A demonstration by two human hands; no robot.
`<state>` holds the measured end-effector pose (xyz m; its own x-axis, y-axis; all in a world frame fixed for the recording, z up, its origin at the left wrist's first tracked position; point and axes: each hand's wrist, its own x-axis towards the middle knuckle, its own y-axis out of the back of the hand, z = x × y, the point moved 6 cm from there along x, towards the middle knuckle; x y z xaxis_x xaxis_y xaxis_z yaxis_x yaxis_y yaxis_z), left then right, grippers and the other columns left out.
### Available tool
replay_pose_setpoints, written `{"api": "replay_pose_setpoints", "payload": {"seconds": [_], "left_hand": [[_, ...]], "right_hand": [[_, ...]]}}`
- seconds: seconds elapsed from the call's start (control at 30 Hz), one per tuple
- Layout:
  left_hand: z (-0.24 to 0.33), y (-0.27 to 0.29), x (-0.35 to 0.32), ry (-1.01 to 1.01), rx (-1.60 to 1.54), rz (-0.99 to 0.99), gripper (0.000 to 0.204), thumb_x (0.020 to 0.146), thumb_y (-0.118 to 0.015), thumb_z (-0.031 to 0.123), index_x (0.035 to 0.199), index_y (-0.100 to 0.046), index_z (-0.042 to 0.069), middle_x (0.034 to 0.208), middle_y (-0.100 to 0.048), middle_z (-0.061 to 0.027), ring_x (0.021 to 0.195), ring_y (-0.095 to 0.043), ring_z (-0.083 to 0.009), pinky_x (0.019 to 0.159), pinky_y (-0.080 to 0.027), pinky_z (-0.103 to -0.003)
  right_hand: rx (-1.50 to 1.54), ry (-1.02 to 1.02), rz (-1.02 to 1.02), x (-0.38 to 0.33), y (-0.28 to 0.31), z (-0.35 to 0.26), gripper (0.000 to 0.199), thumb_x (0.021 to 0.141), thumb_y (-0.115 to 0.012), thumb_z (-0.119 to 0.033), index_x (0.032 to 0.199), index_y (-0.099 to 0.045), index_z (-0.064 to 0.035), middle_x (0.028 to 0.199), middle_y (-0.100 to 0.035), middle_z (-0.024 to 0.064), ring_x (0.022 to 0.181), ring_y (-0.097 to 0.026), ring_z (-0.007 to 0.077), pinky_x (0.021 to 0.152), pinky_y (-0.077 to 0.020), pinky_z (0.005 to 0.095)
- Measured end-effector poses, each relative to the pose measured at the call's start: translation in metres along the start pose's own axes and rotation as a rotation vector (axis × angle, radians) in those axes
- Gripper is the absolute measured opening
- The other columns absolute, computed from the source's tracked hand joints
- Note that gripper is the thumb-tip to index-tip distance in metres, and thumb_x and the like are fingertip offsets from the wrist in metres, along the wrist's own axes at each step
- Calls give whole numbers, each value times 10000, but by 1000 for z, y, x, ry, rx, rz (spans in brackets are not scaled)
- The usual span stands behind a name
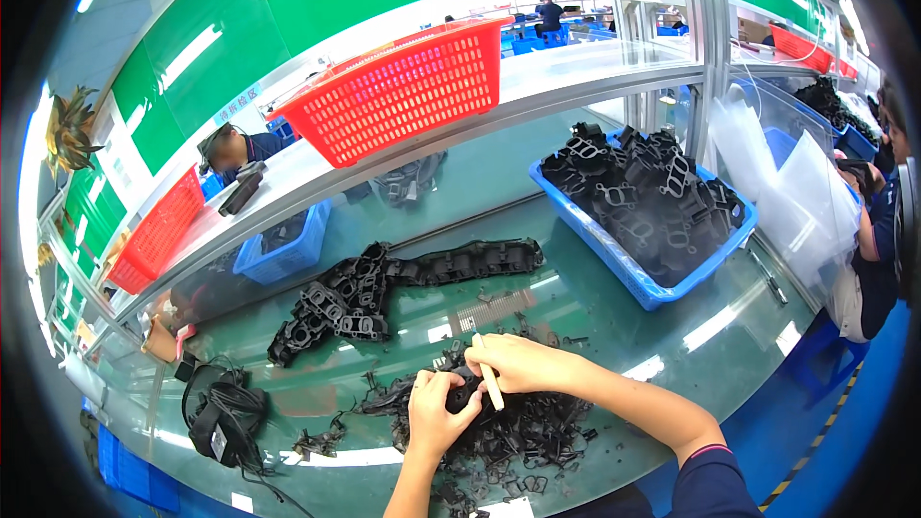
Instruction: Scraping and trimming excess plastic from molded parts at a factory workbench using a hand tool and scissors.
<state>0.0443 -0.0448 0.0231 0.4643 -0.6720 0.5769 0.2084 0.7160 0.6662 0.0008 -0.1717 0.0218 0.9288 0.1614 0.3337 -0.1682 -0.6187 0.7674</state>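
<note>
My right hand [521,364] is wrapped round a slim cream-coloured handled tool [492,388], held slanting over the bench. Close beside it, my left hand [434,414] has its fingers curled on a black plastic part [462,393], mostly hidden between the two hands. Under and around both hands spreads a heap of black plastic scraps [542,436]. Beyond them lie larger black moulded parts [350,293] with oval openings, stacked in a row on the green bench top [614,326].
A blue basket [628,278] full of black parts stands at the right. Black cables [225,412] lie at the left. A red basket [403,96] sits on the shelf above; another blue basket [288,254] stands behind. Other people [873,230] are nearby.
</note>
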Motion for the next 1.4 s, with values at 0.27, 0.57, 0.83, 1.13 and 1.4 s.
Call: {"api": "replay_pose_setpoints", "payload": {"seconds": [0.27, 0.57, 0.83, 1.13, 1.4], "left_hand": [[-7, -1, -4, 62, 25, 18, 248, 642, -730, 141, 783, -563, 22, 754, -582, -111, 714, -549, -278, 660, -444, -352], [-10, 1, -4, 91, -37, 45, 249, 663, -728, 173, 795, -573, 29, 738, -577, -95, 694, -577, -249, 648, -467, -338], [-5, 10, -3, 33, -52, 104, 238, 656, -721, 147, 790, -568, 23, 734, -566, -97, 691, -558, -251, 646, -459, -336], [-4, 8, -1, -3, -64, 58, 240, 669, -716, 137, 804, -560, 16, 748, -562, -104, 707, -558, -260, 649, -457, -336], [-6, 4, -1, 42, -108, -35, 301, 697, -731, 169, 898, -571, 13, 832, -578, -113, 771, -578, -251, 706, -480, -333]], "right_hand": [[-48, 0, -18, 1, -7, -1, 207, 765, -675, -246, 798, -565, -74, 786, -550, 103, 835, -537, 296, 739, -420, 400], [33, -34, -32, 0, 1, -7, 178, 748, -674, -206, 793, -586, -58, 782, -562, 96, 815, -533, 289, 733, -435, 381], [162, -99, -11, -2, 8, -2, 181, 781, -679, -169, 897, -608, -48, 847, -601, 82, 873, -544, 240, 755, -449, 340], [110, -60, -31, -3, 4, 0, 173, 768, -678, -163, 872, -597, -52, 827, -596, 82, 820, -556, 253, 735, -453, 357], [60, -41, 5, -4, 5, -4, 203, 715, -695, -174, 813, -558, -62, 778, -571, 69, 807, -557, 264, 725, -456, 371]]}}
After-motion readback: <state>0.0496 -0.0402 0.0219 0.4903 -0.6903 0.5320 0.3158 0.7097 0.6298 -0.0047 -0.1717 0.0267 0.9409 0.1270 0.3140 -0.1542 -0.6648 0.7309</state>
